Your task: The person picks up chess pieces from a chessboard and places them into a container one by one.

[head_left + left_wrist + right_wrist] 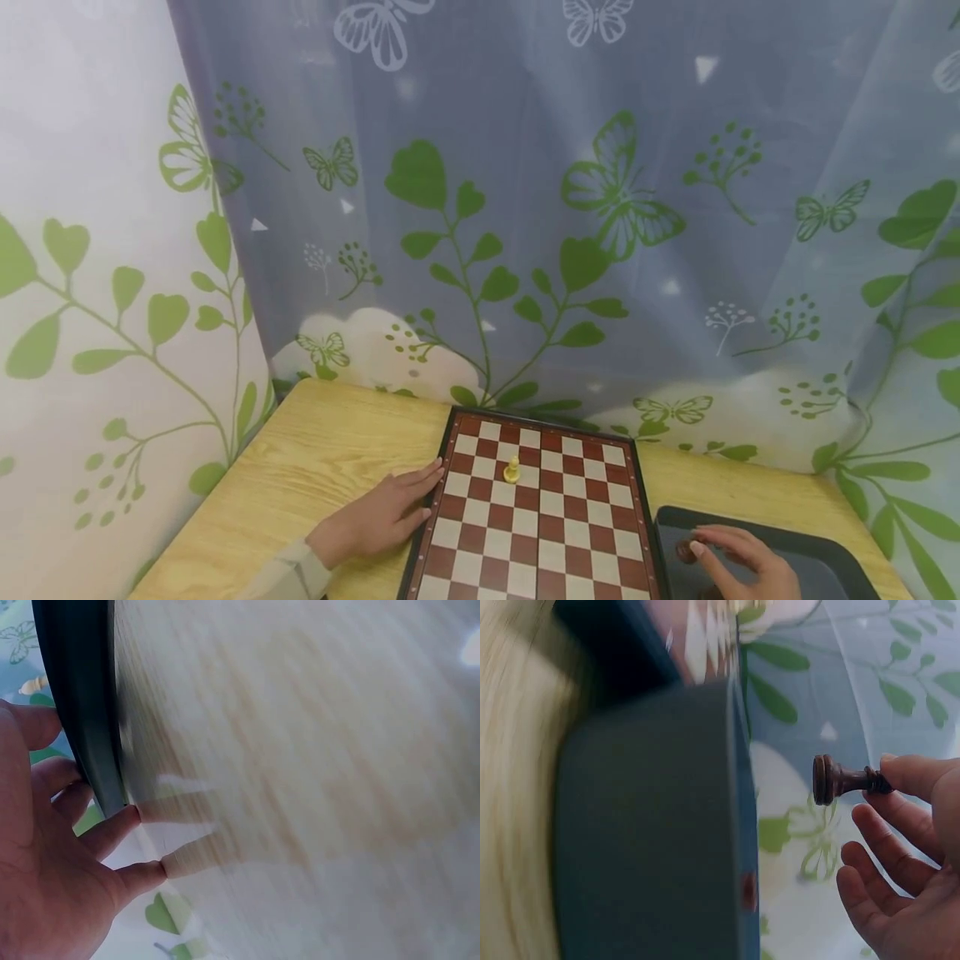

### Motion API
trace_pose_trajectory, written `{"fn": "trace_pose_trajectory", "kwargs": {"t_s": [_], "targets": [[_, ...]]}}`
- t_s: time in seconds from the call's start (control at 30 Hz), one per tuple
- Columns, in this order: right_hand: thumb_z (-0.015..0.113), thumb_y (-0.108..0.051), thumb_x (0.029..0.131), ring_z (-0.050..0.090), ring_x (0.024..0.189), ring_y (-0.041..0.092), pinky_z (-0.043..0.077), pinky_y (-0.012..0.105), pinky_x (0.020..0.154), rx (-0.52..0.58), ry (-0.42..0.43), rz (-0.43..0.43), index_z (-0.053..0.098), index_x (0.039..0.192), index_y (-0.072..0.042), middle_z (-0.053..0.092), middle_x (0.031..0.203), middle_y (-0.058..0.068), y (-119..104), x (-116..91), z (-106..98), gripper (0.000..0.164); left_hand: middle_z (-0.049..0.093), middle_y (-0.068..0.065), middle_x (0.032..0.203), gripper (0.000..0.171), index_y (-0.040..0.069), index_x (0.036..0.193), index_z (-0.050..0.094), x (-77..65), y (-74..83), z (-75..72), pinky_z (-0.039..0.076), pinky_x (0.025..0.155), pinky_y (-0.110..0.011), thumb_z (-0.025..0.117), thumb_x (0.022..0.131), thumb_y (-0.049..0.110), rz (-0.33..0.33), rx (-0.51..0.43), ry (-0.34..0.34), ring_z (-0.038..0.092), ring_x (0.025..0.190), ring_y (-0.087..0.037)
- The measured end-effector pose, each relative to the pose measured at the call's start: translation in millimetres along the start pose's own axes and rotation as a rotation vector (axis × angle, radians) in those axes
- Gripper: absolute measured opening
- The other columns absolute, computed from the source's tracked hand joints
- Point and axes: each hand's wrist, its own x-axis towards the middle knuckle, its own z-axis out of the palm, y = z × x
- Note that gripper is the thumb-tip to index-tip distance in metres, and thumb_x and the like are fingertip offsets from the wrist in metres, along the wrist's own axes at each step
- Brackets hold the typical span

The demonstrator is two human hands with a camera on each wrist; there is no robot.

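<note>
A brown-and-cream chessboard (562, 533) with a black frame lies on the table, one yellow chess piece (512, 472) standing near its far left part. Against the board's left edge rests my left hand (378, 510), its fingers extended; in the left wrist view its fingertips touch the dark side of the board (79, 675). Over the dark tray (832, 550), right of the board, my right hand (750, 567) pinches a dark brown chess piece (825, 780) between thumb and index finger. Its round base points away from the fingers, which hide its top.
The wooden table (315, 442) extends left of the board and behind the tray. A curtain (525, 208) with leaves and butterflies hangs at the table's back edge. In the right wrist view a small reddish-brown thing (748, 891) shows at the tray's rim.
</note>
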Motion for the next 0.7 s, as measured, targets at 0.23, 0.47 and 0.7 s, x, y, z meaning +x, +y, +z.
{"fn": "trace_pose_trajectory", "kwargs": {"t_s": [0.23,0.47,0.7], "targets": [[0.075,-0.035,0.094,0.066,0.082,0.0,0.06,0.05,0.082,0.011,0.067,0.074,0.077,0.113,-0.004,0.073,0.114,0.019,26,11,-12,0.037,0.025,-0.014,0.167,0.059,0.002,0.159,0.031,-3.7,-2.6,1.9,0.028,0.11,-0.077,0.041,0.11,0.034,0.004,0.014,0.011,0.033,0.148,-0.041],[0.068,-0.047,0.095,0.065,0.109,0.046,0.059,0.054,0.084,-0.053,0.022,0.112,0.074,0.119,-0.001,0.067,0.125,0.027,51,24,-24,0.052,0.027,-0.016,0.166,0.059,0.001,0.158,0.032,-4.7,-3.6,5.3,0.03,0.107,-0.078,0.041,0.11,0.034,0.038,0.01,0.025,0.036,0.147,-0.043],[0.071,-0.04,0.094,0.065,0.108,0.048,0.059,0.056,0.08,-0.05,0.038,0.155,0.072,0.121,0.002,0.067,0.123,0.028,64,35,-35,0.049,0.027,-0.016,0.166,0.058,0.001,0.158,0.032,-1.3,-1.3,2.8,0.029,0.11,-0.076,0.041,0.11,0.033,0.031,0.039,0.038,0.036,0.147,-0.043]]}}
